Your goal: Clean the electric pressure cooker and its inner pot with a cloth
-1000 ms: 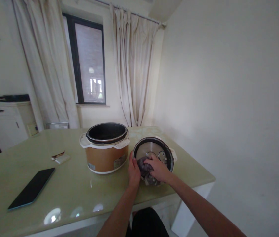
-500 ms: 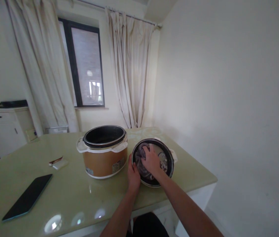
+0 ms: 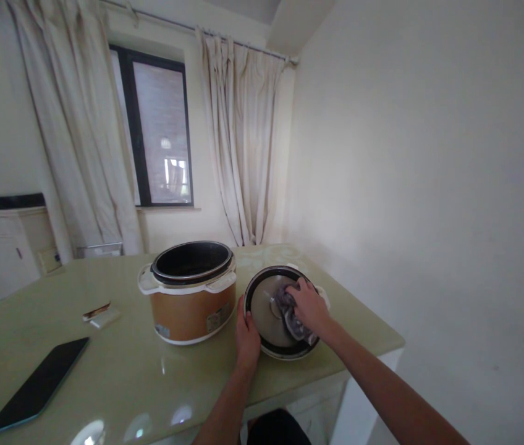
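A round pressure cooker lid is tilted with its metal inner face and black rim towards me. My left hand grips the lid's left edge, fingers behind the rim and thumb in front. Bunched under my right hand is a grey cloth, pressed against the right side of the lid's inner face. To the left of the lid stands the cooker, an orange-brown body with white handles. Its dark inner pot is uncovered at the top.
The glossy pale green table carries a dark flat tablet at the left. Behind that lie a small brown stick-like item and a white packet. A bare wall rises on the right, beyond the table edge.
My right hand has moved the cloth from the left side of the lid's inner face across to the right. My left hand keeps its hold, and the view has shifted slightly.
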The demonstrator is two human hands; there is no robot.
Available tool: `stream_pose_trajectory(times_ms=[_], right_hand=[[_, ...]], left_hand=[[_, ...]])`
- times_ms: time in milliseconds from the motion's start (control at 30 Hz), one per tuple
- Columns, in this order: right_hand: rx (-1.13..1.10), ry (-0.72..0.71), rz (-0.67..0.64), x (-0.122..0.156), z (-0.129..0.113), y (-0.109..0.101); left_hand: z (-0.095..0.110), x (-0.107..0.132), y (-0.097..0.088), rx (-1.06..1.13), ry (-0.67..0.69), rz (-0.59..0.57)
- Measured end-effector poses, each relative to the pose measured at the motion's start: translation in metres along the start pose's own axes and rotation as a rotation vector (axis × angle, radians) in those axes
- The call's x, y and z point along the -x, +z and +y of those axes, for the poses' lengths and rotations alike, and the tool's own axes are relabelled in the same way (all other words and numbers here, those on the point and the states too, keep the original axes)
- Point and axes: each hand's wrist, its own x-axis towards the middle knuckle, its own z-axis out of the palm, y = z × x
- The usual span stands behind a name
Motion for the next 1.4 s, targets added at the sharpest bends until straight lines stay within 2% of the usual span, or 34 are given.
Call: stream_pose_trajectory(times_ms=[67,133,233,367,500,633,733,800,933,1100,1233,1300,1400], right_hand=[[0.034,0.118,0.083,-0.014,-0.008,-0.002],[0.024,0.165,0.118,-0.025,-0.024,0.001],[-0.056,0.13,0.126,-0.03,-0.054,0.011],[-0.192,-0.001,0.041,-0.014,-0.077,0.027],[-0.299,-0.143,-0.077,0.013,-0.06,0.032],[-0.26,-0.211,-0.166,0.031,-0.028,0.022],[-0.129,-0.158,-0.132,0.03,-0.011,0.011],[-0.036,-0.048,-0.063,0.022,-0.006,0.004],[0.06,0.146,0.07,-0.008,-0.015,-0.002],[-0.037,0.11,0.1,-0.03,-0.056,0.007],[-0.154,-0.013,0.005,-0.013,-0.075,0.023],[-0.196,-0.086,-0.051,0.003,-0.071,0.028],[-0.244,-0.138,-0.061,0.026,-0.054,0.028]], left_hand=[[0.0,0.0,0.0,-0.003,0.007,-0.006],[0.001,0.001,0.0,-0.007,0.022,-0.011],[0.003,0.002,-0.002,-0.021,0.032,-0.015],[0.003,0.003,-0.004,-0.004,0.028,-0.03],[0.004,0.002,-0.004,0.004,0.007,-0.008],[0.004,0.002,-0.002,-0.008,0.012,0.001],[0.003,0.003,-0.001,-0.009,0.009,0.003],[0.003,0.003,-0.001,-0.003,0.009,0.003],[0.003,0.003,-0.002,0.006,0.033,-0.005],[0.006,0.004,-0.004,0.012,0.027,-0.037],[0.005,0.005,-0.004,0.023,-0.002,-0.036],[0.004,0.005,-0.004,0.034,-0.011,-0.028],[0.005,0.005,-0.003,0.039,-0.001,-0.04]])
